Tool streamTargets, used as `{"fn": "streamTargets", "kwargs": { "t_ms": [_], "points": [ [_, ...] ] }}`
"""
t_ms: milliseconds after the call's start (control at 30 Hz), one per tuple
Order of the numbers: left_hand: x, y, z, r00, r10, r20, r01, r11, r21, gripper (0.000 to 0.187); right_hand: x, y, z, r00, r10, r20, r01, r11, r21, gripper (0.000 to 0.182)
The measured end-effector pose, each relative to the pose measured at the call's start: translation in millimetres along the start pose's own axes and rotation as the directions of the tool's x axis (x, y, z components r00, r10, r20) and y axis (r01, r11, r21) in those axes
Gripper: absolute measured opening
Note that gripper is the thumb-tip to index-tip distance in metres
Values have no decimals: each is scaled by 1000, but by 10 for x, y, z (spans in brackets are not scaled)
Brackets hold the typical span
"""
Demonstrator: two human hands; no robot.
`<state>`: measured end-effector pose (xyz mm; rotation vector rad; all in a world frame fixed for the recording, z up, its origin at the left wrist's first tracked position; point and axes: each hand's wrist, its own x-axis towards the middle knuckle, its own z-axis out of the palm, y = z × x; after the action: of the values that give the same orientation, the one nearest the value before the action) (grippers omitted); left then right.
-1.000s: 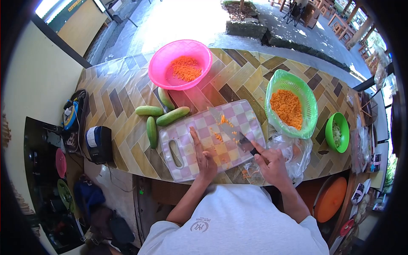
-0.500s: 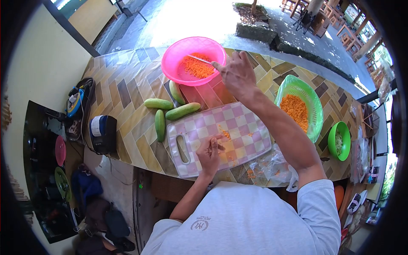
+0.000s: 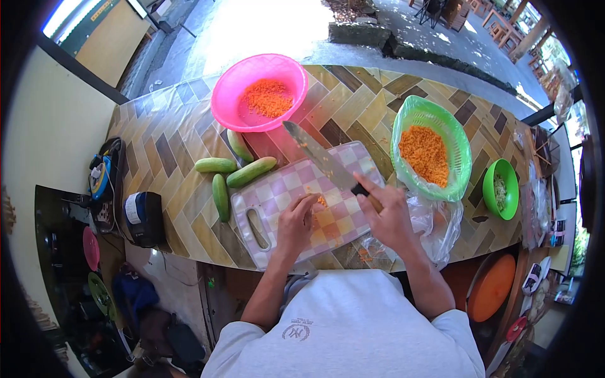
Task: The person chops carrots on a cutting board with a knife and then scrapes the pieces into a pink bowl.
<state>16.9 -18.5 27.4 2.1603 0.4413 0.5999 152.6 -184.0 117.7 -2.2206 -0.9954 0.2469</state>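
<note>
My right hand (image 3: 389, 214) is closed round the handle of a large knife (image 3: 324, 157), whose blade points up and left above the checkered cutting board (image 3: 290, 183). Over the board's middle is my left hand (image 3: 296, 220), its fingers bent together beside small orange bits (image 3: 321, 201); whether it pinches anything is hidden. A pink bowl (image 3: 220, 94) with chopped orange pieces (image 3: 268, 98) stands beyond the board. Several green cucumbers (image 3: 251, 172) lie at the board's upper left.
On the right are a green basket (image 3: 463, 151) lined with plastic and holding orange pieces, a small green bowl (image 3: 510, 189) and a crumpled plastic bag (image 3: 432, 227). A black device (image 3: 144, 218) stands at the table's left side.
My right hand has come back from the pink bowl to the board with the knife. My left hand's fingers have drawn together over the board. The view has shifted slightly.
</note>
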Motion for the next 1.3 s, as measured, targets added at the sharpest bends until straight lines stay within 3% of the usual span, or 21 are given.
{"fn": "streamTargets", "kwargs": {
  "t_ms": [100, 200, 300, 400, 500, 600, 633, 700, 767, 800, 833, 900, 1000, 1033, 1133, 1167, 1267, 1300],
  "points": [
    [-38, -69, 17, 984, -173, 40, 176, 978, -115, 30, -446, 226, 109, 994, 110, -9, -108, 986, 127, 43],
    [21, -21, -65, 992, -107, 68, 104, 993, 48, 27, -739, 372, 141, 978, 207, 20, -208, 977, 55, 44],
    [58, -48, -55, 997, 78, 10, -78, 959, 272, 32, -894, 487, 218, 984, 180, -5, -180, 984, 2, 44],
    [67, -25, -69, 996, 86, 27, -90, 948, 307, 37, -942, 540, 304, 993, 119, -2, -119, 993, -22, 47],
    [78, 43, -66, 999, 11, 44, -21, 970, 244, 42, -909, 519, 351, 988, 144, 47, -140, 987, -76, 52],
    [66, 72, -51, 1000, -23, 2, 23, 1000, -5, 51, -825, 432, 358, 978, 183, 95, -157, 960, -233, 57],
    [38, 55, -14, 998, -61, -6, 59, 979, -194, 52, -782, 364, 346, 987, 152, 61, -131, 954, -269, 56],
    [-11, 20, 78, 991, -137, 0, 115, 829, -547, 55, -667, 164, 321, 996, 86, -6, -82, 935, -345, 57],
    [-6, 181, 69, 945, -304, 117, 255, 467, -847, 56, -544, -54, 354, 987, -159, -27, 150, 967, -207, 61],
    [-3, 281, 48, 911, -361, 200, 297, 236, -925, 57, -491, -148, 394, 960, -277, -49, 268, 954, -137, 64],
    [-14, 341, 43, 899, -341, 275, 307, 43, -951, 59, -446, -206, 472, 915, -403, 37, 404, 912, -65, 67],
    [-53, 427, 18, 878, -260, 402, 307, -338, -890, 63, -358, -249, 675, 749, -640, 172, 629, 768, 117, 74],
    [-57, 444, -170, 830, -298, 471, 322, -433, -842, 66, -81, -200, 839, 809, -575, 126, 573, 818, 55, 75],
    [-63, 420, -264, 812, -308, 495, 341, -439, -831, 65, -32, -167, 867, 885, -446, 135, 453, 892, -20, 73],
    [-37, 397, -386, 829, -444, 339, 343, -75, -936, 63, 28, 6, 684, 965, -255, 65, 261, 898, -354, 68],
    [-64, 272, -350, 868, -448, 215, 306, 143, -941, 55, 6, 47, 584, 980, -189, 61, 198, 929, -311, 65],
    [-97, -81, -328, 952, -289, 98, 293, 777, -556, 46, -163, 166, 313, 996, 8, 88, 15, 965, -264, 57],
    [-25, 0, -413, 962, -253, 99, 269, 937, -225, 42, -240, 208, 265, 992, 67, 109, -31, 953, -301, 55]
  ]
}}
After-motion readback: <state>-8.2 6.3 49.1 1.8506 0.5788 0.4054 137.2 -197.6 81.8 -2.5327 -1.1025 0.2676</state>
